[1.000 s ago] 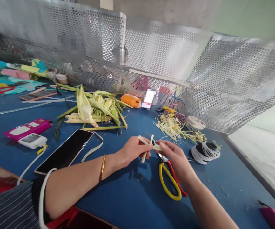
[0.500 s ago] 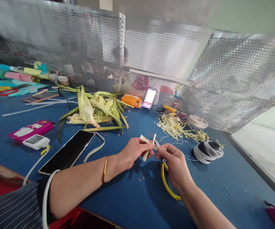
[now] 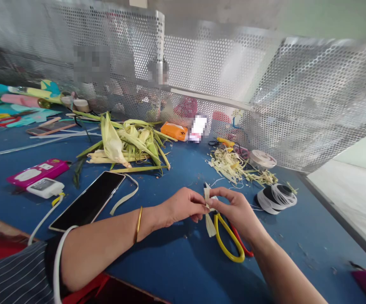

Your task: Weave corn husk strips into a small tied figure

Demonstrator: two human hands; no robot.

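Note:
My left hand (image 3: 183, 205) and my right hand (image 3: 236, 210) meet above the blue table (image 3: 157, 261), both pinching a small bundle of pale leaf strips (image 3: 208, 211). The strips stand roughly upright between my fingertips, one end hanging down. Right under my right hand lie scissors with a yellow and a red handle (image 3: 230, 247). A gold bangle circles my left wrist.
A pile of green and pale leaves (image 3: 124, 143) lies behind my left arm. A dark phone (image 3: 88, 200), a pink case (image 3: 37, 171) and a white device (image 3: 45, 187) sit at left. Leaf scraps (image 3: 233, 166), a thread spool (image 3: 276, 198), a round tin (image 3: 262, 159) and perforated metal screens (image 3: 202, 80) stand beyond.
The crossed strips have been gathered into an upright bundle between both hands. My hands have moved a little lower and closer together.

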